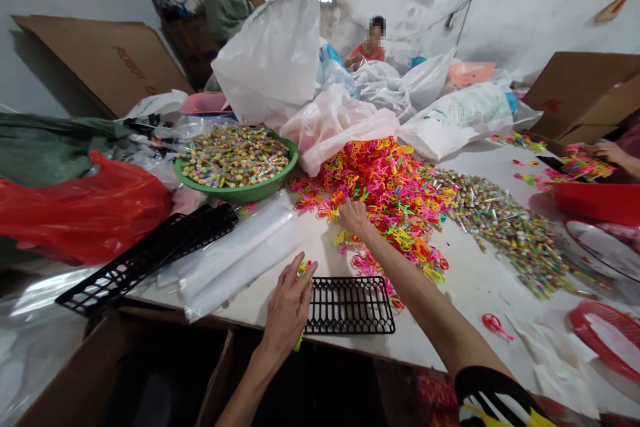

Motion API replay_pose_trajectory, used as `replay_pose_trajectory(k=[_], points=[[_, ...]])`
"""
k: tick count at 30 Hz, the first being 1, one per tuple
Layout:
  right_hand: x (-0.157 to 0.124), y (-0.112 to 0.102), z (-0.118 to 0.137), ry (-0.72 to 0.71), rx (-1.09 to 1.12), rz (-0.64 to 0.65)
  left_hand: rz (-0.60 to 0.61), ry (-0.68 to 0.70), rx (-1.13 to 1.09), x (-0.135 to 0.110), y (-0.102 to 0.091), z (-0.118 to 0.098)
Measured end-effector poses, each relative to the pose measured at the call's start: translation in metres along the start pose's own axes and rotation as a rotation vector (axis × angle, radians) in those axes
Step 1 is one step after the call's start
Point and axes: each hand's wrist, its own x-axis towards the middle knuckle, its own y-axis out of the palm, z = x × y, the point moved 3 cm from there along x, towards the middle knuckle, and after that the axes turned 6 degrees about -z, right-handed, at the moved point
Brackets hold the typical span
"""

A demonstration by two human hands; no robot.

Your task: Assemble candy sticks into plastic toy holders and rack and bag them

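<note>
My left hand (289, 303) rests at the left end of a small black grid tray (350, 305) near the table's front edge, fingers closed round a few small colourful plastic pieces (303, 268). My right hand (353, 216) reaches forward into a large heap of neon pink, orange, yellow and green plastic pieces (390, 193), its fingers curled down into the pile and hidden from view. A band of small multicoloured tube-like pieces (505, 227) lies to the right of the heap.
A green bowl (240, 193) full of small pieces stands at the back left. Long black grid trays (150, 255), clear plastic sleeves (235, 260), a red bag (85, 210), white bags (280, 53), cardboard boxes (585, 90). Another person's hand (607, 150) works at right; a person sits at the back.
</note>
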Motion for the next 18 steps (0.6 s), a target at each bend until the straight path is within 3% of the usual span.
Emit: replay_pose_trajectory(k=[4, 8, 13, 15, 18], points=[[0.003, 0.002, 0.003, 0.037, 0.051, -0.002, -0.010, 0.006, -0.004, 0.001, -0.001, -0.001], [-0.006, -0.010, -0.006, 0.120, 0.092, -0.081, -0.001, -0.005, -0.012, -0.001, 0.000, -0.001], [-0.039, -0.017, -0.011, 0.102, 0.429, -0.236, 0.004, -0.036, -0.079, 0.000, -0.006, -0.002], [-0.053, -0.015, -0.008, 0.094, 0.565, -0.266, -0.034, -0.043, -0.139, 0.013, -0.014, -0.004], [-0.069, -0.014, 0.003, 0.099, 0.879, -0.276, -0.137, -0.137, -0.342, 0.054, -0.027, -0.004]])
